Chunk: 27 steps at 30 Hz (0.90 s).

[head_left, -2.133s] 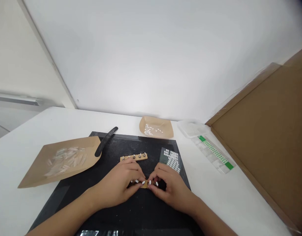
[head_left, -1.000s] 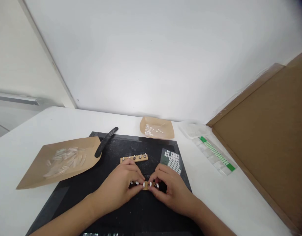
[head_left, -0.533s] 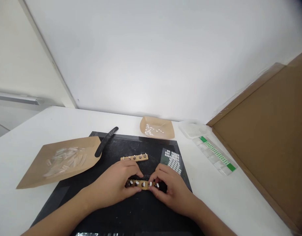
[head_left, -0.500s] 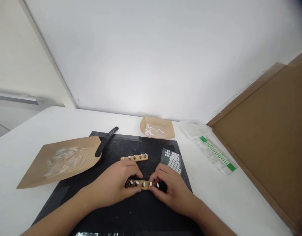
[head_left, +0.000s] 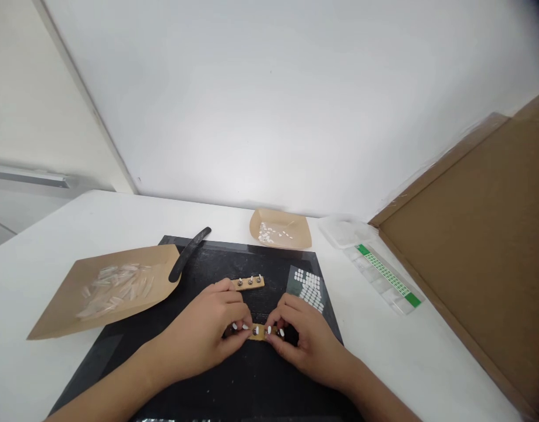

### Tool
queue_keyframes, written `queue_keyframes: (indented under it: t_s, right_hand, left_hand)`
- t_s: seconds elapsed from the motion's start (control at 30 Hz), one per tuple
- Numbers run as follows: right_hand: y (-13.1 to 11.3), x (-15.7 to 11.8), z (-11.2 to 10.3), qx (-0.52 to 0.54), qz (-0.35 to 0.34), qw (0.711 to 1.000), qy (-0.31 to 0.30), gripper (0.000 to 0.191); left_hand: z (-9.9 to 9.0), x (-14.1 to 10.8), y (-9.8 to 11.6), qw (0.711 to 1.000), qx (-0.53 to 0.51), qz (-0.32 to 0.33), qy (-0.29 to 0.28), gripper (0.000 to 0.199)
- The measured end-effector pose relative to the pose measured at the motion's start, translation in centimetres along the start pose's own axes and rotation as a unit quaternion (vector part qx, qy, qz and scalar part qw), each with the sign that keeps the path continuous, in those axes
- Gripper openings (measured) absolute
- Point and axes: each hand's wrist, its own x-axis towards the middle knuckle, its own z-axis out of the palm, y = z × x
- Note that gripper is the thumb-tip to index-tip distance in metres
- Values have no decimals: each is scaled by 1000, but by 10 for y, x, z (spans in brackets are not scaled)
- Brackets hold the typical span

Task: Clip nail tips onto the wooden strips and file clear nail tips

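A tan strip (head_left: 258, 332) lies across the black mat, with several small metal posts along it, topped by white oval tabs. My left hand (head_left: 217, 325) closes on its left part, thumb in front and fingertips behind. At the right part, my right hand (head_left: 307, 337) has thumb and index finger pinched against the strip, beside a white tab. Fingers cover both ends in places. Farther back lies a second tan strip (head_left: 253, 283) with similar posts, its left end hidden behind my left hand. A sheet of white oval tabs (head_left: 310, 288) lies beyond my right hand.
The black mat (head_left: 234, 387) rests on a white table (head_left: 120, 217). At left, a brown paper tray (head_left: 159, 258) holds clear nail tips, near a black curved nail file (head_left: 189, 255). A smaller tray (head_left: 302, 230) holds white bits. A clear green-labelled case (head_left: 386, 275) and cardboard (head_left: 467, 246) stand right.
My left fingertips have come down and closed toward the thumb on the near strip, covering more of the far strip's left end. My right hand stays almost still.
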Motion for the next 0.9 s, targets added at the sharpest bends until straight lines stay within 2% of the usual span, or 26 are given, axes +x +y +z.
queue_keyframes:
  t_s: [0.33, 0.63, 0.77, 0.9]
  right_hand:
    - [0, 1, 0, -3, 4, 1000, 4, 18]
    - [2, 0, 0, 0, 3, 1000, 3, 16]
    - [2, 0, 0, 5, 2, 1000, 0, 16]
    - [2, 0, 0, 6, 3, 1000, 0, 16]
  left_hand:
    - [3, -5, 2, 999, -3, -44, 16, 13]
    - [5, -5, 2, 999, 1, -42, 25, 17]
    - [4, -4, 2, 999, 7, -26, 20, 18]
    - [4, -2, 0, 999, 28, 24, 18, 17]
